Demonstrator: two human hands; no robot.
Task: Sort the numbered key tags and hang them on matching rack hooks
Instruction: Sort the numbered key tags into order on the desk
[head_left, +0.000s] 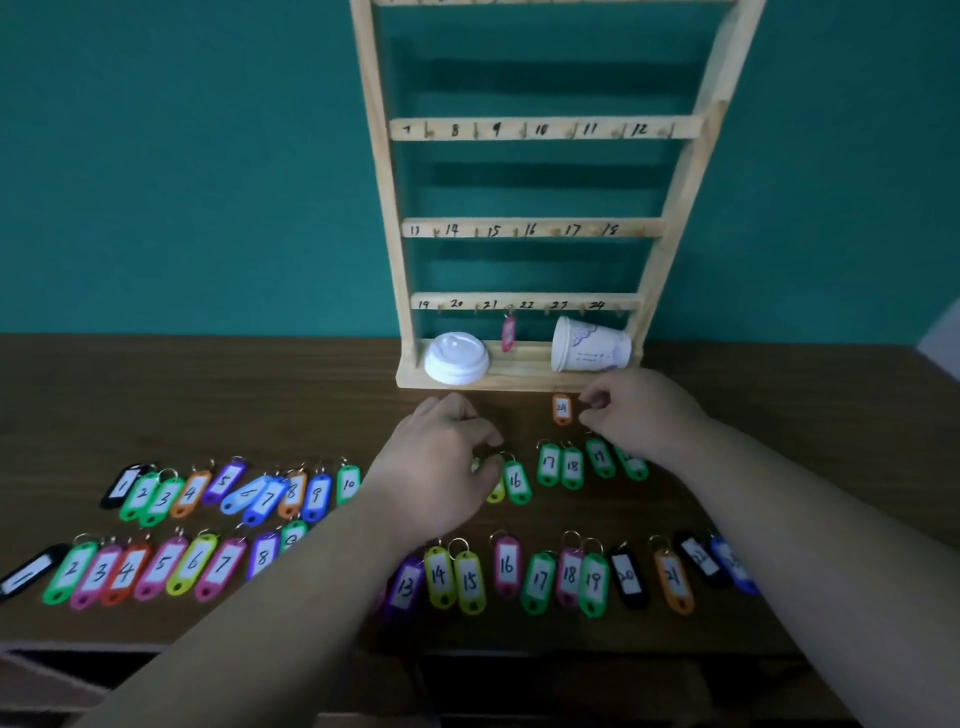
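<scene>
a wooden rack (550, 229) stands upright at the far edge of the brown table (260, 395), against a teal wall (182, 156). three numbered rails are legible: 7 to 12, 13 to 18, and 19 to 24. one pink tag (508, 334) hangs from a hook on the lowest rail, between the marks 21 and 22; its number is not legible. on the rack's base shelf, a white lid (457, 358) sits at the left and a paper cup (589, 345) lies tilted on its side at the right. an orange tag (561, 409) marked 24 lies flat on the table just in front of the rack base. the right hand (644, 410) is just beside this tag, with its fingertips (589, 399) curled toward it; whether they pinch anything cannot be determined. the left hand (441, 462) is curled over a yellow tag (496, 493), next to the green tag 16 (516, 482); contact is hidden, so its grip cannot be determined. green tags 17 (549, 464) and 18 (572, 467) lie beside these. the far row of tags (234, 491) extends left with numbers 1 to 10. the near row of tags (470, 581) runs across the table front, partly covered by both forearms.
</scene>
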